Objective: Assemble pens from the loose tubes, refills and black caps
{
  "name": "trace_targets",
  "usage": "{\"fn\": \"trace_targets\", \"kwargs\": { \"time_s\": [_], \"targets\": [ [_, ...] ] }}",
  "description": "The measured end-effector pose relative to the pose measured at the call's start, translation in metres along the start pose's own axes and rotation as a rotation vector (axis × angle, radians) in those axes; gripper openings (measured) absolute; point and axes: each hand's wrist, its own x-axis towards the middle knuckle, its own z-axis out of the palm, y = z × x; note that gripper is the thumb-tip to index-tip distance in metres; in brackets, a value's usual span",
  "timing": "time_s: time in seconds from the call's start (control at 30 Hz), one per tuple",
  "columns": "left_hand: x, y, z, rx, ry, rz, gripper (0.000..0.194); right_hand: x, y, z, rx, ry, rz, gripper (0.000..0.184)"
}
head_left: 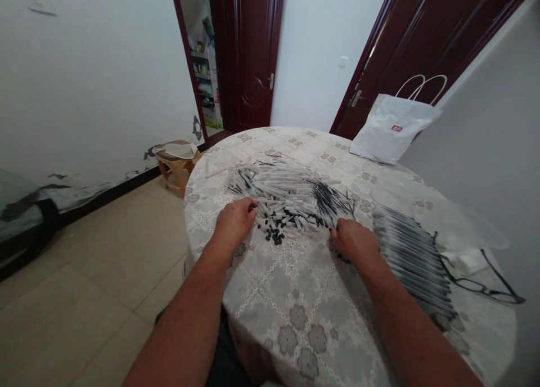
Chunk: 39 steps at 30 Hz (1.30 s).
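Observation:
My left hand (236, 223) rests at the left edge of a spread of pen parts, its fingers curled together. What they pinch, if anything, is hidden. Beside it lie pale slim tubes (282, 176) in a loose heap and small black caps (276, 233) in a cluster. At the heap's right side my right hand (356, 242) is closed, fingertips down near the table, and I cannot make out what is in them. Just beyond it fans a bunch of thin black refills (328, 198). Right of that hand, dark-looking pens (411, 257) lie side by side in a row.
A patterned cloth covers the round table (301, 319). Black-framed glasses (481, 286) lie at the right, near clear plastic film (455, 218). A white paper bag (394, 128) stands at the far right edge. A stool (177, 165) is on the floor to the left.

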Motion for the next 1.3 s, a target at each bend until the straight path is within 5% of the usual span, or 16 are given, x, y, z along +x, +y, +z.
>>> {"fn": "trace_targets", "kwargs": {
  "time_s": [0.37, 0.73, 0.87, 1.0, 1.13, 1.3],
  "targets": [
    [-0.007, 0.009, 0.016, 0.225, -0.151, 0.023, 0.025, 0.002, -0.002, -0.002, 0.019, -0.063, 0.019, 0.036],
    [-0.012, 0.007, 0.018, 0.108, -0.087, -0.039, 0.006, -0.007, -0.009, 0.007, 0.107, 0.25, -0.086, 0.024],
    [-0.008, -0.002, 0.009, -0.154, -0.049, -0.13, 0.013, -0.01, -0.017, 0.011, 0.327, 0.329, -0.25, 0.027],
    [-0.005, 0.006, -0.001, -0.702, -0.052, -0.248, 0.031, -0.018, -0.03, 0.009, 0.528, 0.334, -0.447, 0.026],
    [-0.002, 0.024, -0.001, -1.219, 0.097, -0.223, 0.042, -0.027, -0.044, 0.004, 0.579, 0.342, -0.575, 0.024],
    [0.0, 0.031, 0.007, -1.451, 0.098, -0.229, 0.047, -0.03, -0.051, 0.0, 0.55, 0.324, -0.587, 0.025]
  ]
}}
